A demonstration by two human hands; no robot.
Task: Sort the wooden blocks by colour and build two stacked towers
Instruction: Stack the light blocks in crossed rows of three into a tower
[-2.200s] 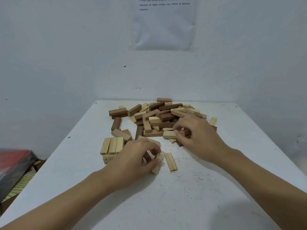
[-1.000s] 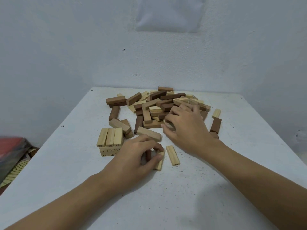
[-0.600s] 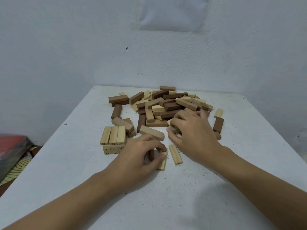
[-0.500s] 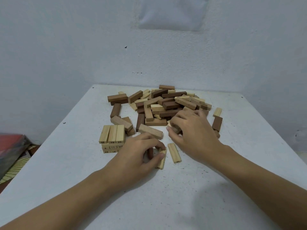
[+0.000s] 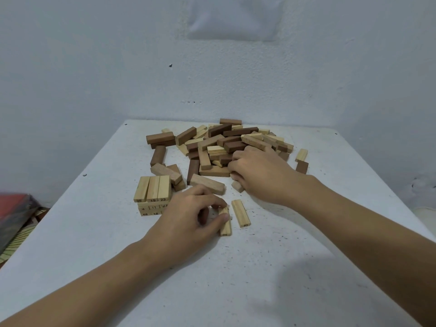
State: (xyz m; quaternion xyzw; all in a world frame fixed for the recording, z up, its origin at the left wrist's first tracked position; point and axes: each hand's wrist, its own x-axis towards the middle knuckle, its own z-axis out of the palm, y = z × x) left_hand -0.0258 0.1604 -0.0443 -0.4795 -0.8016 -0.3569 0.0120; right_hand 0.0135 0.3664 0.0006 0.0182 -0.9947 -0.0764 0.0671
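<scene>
Sorting stage of the block task, head view. Left hand (image 5: 188,218) keeps its place on the near middle of the worktop (image 5: 259,279). Its thumb and forefinger pinch a pale block (image 5: 225,223) that lies flat, a grip unchanged over the last two seconds. A second pale block (image 5: 240,213) lies just right of it, clear of both hands and likewise unmoved.

Right hand (image 5: 262,175) is the part that has shifted. It has been working its fingers along the near edge of the mixed pile (image 5: 219,147), and they now curl down among the blocks there. A pale block end (image 5: 237,186) shows beneath those fingers; whether it is gripped or merely touched cannot be told.

Pale tower (image 5: 153,194), three blocks wide with three layers showing, stands at near left, just beside the left hand. It has gained no layer in the interval. No dark tower is visible, and dark blocks remain in and around the pile.

Judgement: pale blocks are being gathered for the next layer, one in the left hand, one lying by it, and a third being sought. The task is at an early stage, with most blocks unsorted.
</scene>
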